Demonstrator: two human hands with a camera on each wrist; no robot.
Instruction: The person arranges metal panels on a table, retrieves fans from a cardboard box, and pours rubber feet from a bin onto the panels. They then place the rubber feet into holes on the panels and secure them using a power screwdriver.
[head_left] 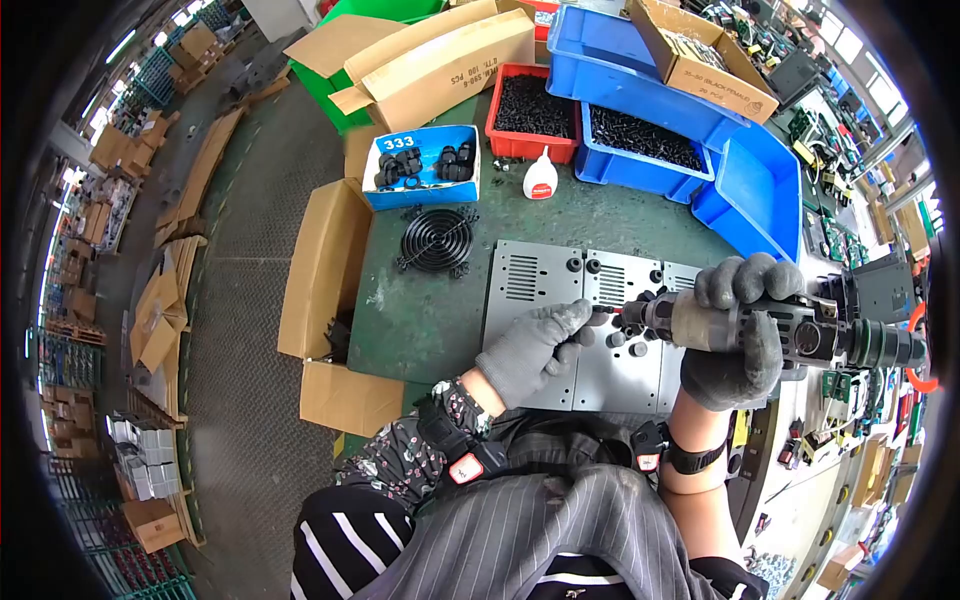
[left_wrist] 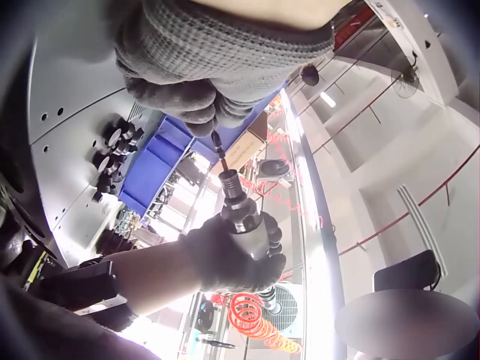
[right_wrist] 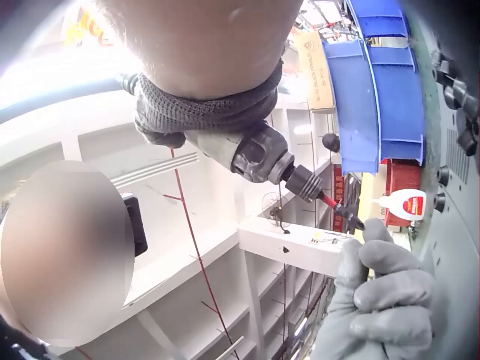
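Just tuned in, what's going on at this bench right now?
A gloved person works above grey metal panels. The right hand grips a power screwdriver held roughly level. The left hand pinches a small dark part at its bit tip, possibly a screw but too small to tell. Black round fittings sit on the panels.

Panels [head_left: 530, 280] flat on bench [head_left: 420, 320] in front of me. Fan guard [head_left: 437, 240] behind them, to the L; 333 bin [head_left: 398, 143] behind guard. Glue btl [head_left: 540, 180] R of that bin, screw tray [head_left: 530, 148] behind btl. Over panels: L hand [head_left: 530, 350] at driver [head_left: 685, 318] tip, R hand [head_left: 740, 345] on driver body, further R.
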